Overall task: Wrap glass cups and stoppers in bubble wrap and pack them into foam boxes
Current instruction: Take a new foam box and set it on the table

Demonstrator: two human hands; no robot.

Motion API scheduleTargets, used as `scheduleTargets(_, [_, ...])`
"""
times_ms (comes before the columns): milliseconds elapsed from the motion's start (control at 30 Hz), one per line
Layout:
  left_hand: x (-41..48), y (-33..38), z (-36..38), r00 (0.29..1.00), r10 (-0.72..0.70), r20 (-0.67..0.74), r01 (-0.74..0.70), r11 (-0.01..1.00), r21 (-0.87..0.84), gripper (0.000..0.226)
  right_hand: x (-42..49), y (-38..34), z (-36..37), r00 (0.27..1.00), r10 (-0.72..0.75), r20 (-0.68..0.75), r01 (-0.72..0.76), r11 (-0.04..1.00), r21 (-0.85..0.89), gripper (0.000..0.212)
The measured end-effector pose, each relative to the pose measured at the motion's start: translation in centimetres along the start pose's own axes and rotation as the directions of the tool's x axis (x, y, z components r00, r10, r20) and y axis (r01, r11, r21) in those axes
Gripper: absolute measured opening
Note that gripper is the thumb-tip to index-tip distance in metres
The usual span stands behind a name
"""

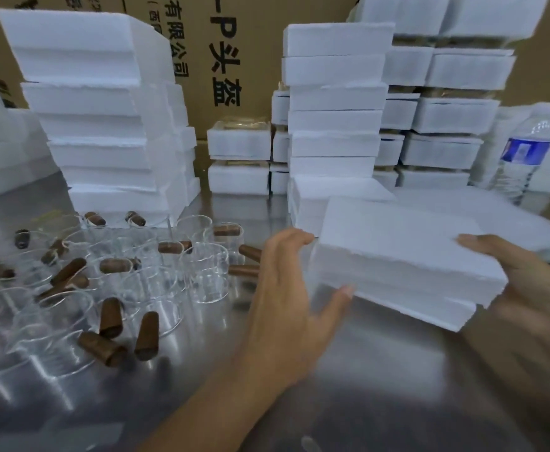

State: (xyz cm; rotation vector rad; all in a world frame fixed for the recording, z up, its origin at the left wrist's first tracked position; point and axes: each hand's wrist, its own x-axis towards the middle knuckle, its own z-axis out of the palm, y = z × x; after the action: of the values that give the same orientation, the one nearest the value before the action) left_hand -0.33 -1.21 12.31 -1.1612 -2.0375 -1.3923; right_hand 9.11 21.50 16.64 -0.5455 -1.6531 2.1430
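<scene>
A white foam box [400,252] hangs tilted just above the steel table [365,386], held between both hands. My left hand [283,295] grips its left end, thumb against the front side and fingers over the top edge. My right hand [528,288] grips the right end, thumb on the lid and fingers underneath. The box is closed, so its contents are hidden. Several clear glass cups [206,272] stand at the left with several brown wooden stoppers [110,316] lying among them. I see no bubble wrap.
Tall stacks of foam boxes rise at back left [104,125] and back right [335,102], with more behind. A plastic water bottle [521,158] stands at far right. Cardboard cartons [234,60] wall off the back.
</scene>
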Motion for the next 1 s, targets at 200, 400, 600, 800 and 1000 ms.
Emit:
scheduleTargets(200, [-0.6, -1.5, 0.8, 0.915, -0.273, 0.297, 0.323, 0.937, -0.134, 0.083, -0.9, 0.1, -0.3, 0.984, 0.168, 0.056, -0.174, 0.976, 0.130, 0.040])
scheduleTargets(400, [-0.7, -0.9, 1.0, 0.871, -0.278, 0.406, 0.398, 0.883, -0.249, 0.057, -0.7, -0.1, -1.2, 0.990, 0.138, 0.033, -0.140, 0.989, 0.046, 0.037])
scheduleTargets(600, [-0.5, -0.7, 1.6, 0.872, -0.351, 0.341, 0.445, 0.859, -0.253, 0.049, -0.1, -0.9, -1.4, 0.998, 0.041, -0.052, -0.051, 0.979, -0.195, 0.053])
scheduleTargets(800, [-0.6, -0.5, 2.1, 0.848, -0.397, 0.351, 0.508, 0.797, -0.326, 0.051, -0.6, -1.8, -2.1, 0.972, -0.183, -0.146, 0.126, 0.934, -0.335, 0.056])
scheduleTargets(1000, [-0.8, 0.5, 2.4, 0.821, -0.383, 0.423, 0.548, 0.735, -0.398, 0.069, -2.1, -3.2, -1.4, 0.914, -0.375, -0.157, 0.328, 0.908, -0.262, 0.020])
